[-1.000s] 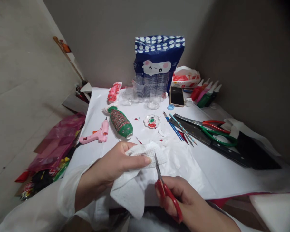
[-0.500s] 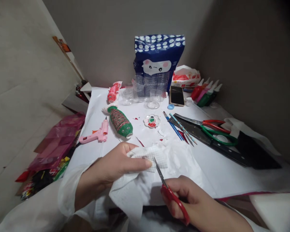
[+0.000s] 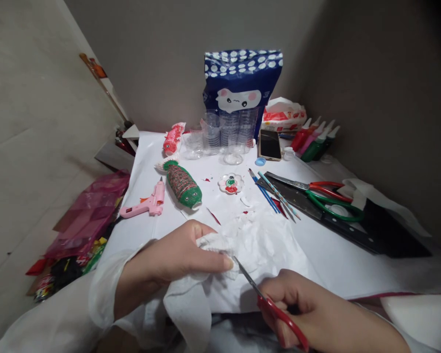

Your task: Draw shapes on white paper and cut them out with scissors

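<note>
My left hand point(image 3: 185, 252) pinches a bunched piece of white textured cloth or paper towel point(image 3: 193, 306) whose lower end hangs past the table's front edge. Red-handled scissors point(image 3: 255, 284) are in my right hand point(image 3: 297, 304), fingers closed round the handles. The tips of the blades point up and left, close to my left thumb and the edge of the white piece; whether they touch it I cannot tell. Beyond my hands lies a green fish figure point(image 3: 185, 184) with a speckled reddish body, beside a pink glue gun point(image 3: 150, 201).
Farther back are a small red fish figure point(image 3: 174, 139), stacked clear cups point(image 3: 230, 132) and a flower-shaped paint palette point(image 3: 231, 183). To the right lie brushes point(image 3: 267, 196), large green-and-red-handled shears point(image 3: 334, 211), a phone point(image 3: 270, 144) and paint bottles point(image 3: 314, 147). A blue bag point(image 3: 242, 73) stands behind.
My right hand and the scissors have moved right and down. The white piece in my left hand now shows a smaller, more crumpled end near the thumb.
</note>
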### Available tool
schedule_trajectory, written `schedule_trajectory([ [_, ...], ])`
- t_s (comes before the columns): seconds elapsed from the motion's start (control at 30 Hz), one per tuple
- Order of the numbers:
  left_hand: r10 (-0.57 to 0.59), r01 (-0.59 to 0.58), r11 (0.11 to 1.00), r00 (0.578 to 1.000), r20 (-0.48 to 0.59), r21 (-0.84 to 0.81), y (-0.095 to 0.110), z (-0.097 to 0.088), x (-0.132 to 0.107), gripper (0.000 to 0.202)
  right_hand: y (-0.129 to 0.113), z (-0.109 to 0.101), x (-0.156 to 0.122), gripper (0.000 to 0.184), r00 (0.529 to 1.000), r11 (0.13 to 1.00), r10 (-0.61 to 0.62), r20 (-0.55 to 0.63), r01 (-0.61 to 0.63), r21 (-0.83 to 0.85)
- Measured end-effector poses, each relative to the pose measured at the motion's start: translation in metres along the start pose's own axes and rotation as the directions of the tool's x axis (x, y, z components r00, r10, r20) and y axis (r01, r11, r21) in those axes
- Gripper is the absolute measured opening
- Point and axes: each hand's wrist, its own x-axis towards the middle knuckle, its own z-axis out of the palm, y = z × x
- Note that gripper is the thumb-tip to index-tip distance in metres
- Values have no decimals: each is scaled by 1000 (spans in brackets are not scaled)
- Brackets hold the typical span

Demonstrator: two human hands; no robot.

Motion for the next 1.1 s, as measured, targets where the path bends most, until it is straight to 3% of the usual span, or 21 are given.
schedule_trajectory([
  [0.53, -59, 59, 997, 998, -16, 43, -3, 0, 1, 16, 2, 1, 7, 36, 998, 999, -31, 46, 30, 29],
  [0.93, -23, 11, 988, 997, 75, 153, -6, -3, 2, 14, -6, -5, 2, 39, 998, 994, 43, 49, -38, -100],
  [1.1, -73, 64, 993, 993, 92, 97, -1, -1, -2, 20, -4, -7, 2, 35, 997, 996, 51, 57, -46, -78],
])
